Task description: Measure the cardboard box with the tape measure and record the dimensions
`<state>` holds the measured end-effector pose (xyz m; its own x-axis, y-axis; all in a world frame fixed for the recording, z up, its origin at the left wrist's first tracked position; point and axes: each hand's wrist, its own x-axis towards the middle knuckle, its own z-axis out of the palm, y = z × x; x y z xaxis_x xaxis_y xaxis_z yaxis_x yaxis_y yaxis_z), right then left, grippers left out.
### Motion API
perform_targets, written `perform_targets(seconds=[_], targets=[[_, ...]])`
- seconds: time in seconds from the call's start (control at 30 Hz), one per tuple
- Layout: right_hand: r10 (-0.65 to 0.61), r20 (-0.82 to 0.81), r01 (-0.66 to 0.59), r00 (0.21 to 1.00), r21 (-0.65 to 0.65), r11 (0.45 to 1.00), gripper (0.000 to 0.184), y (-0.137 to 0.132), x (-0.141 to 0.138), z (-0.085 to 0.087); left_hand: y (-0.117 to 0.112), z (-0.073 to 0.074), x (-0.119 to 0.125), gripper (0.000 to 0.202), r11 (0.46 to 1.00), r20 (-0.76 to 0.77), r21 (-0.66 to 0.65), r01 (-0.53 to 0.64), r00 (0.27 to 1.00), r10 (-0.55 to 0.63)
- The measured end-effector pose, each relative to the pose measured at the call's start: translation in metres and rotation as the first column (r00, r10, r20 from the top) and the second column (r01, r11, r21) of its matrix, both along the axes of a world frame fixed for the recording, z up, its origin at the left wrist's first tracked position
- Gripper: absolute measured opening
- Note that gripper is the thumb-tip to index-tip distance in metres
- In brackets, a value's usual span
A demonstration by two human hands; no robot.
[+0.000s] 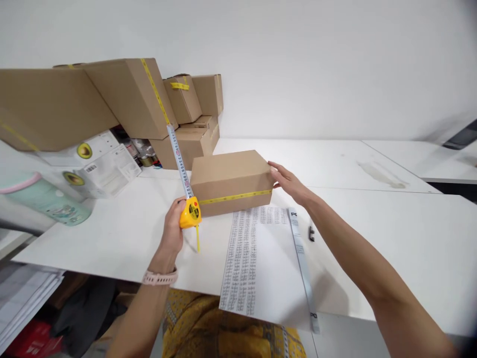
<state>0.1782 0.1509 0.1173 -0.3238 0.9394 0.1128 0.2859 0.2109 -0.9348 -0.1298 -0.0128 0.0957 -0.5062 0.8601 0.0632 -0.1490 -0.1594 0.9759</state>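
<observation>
Head view: left fingers [179, 205] wrap around tape measure [191, 214], right fingertips [275, 170] touch box [231, 175].

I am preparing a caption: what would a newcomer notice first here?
Probably the yellow tape measure in the left hand, its blade drawn out beside the cardboard box. That box, at the centre, has the right hand at its right end. More cartons are stacked at the upper left.

The box [231, 171] lies behind the sheet [274, 268] (cartons [124, 99] farther left).
</observation>
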Motion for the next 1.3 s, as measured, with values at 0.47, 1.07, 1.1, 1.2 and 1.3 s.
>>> perform_targets(seconds=[0.47,1.07,1.1,1.2,1.3], targets=[[-0.477,0.021,0.442,0.879,0.346,0.828,0.041,-0.013,0.034,0.022,0.036,0.066,0.024,0.035,0.974,-0.105,0.065,0.219,0.972,-0.211],[-0.528,0.336,0.107,0.78,0.76,0.641,0.027,-0.011,0.008,0.04,-0.086,-0.008,0.117,0.048,0.8,0.293,-0.184,0.571,0.809,-0.509],[-0.54,0.338,0.096,0.771,0.777,0.623,0.026,-0.01,0.008,0.039,-0.086,-0.009,0.117,0.048,0.803,0.288,-0.189,0.566,0.813,-0.505],[-0.567,0.349,0.051,0.746,0.819,0.572,0.025,-0.009,0.007,0.039,-0.086,-0.009,0.119,0.048,0.804,0.276,-0.193,0.563,0.817,-0.506],[-0.568,0.394,-0.022,0.723,0.835,0.55,0.033,-0.01,0.007,0.041,-0.088,-0.01,0.121,0.048,0.8,0.271,-0.196,0.567,0.816,-0.511]])
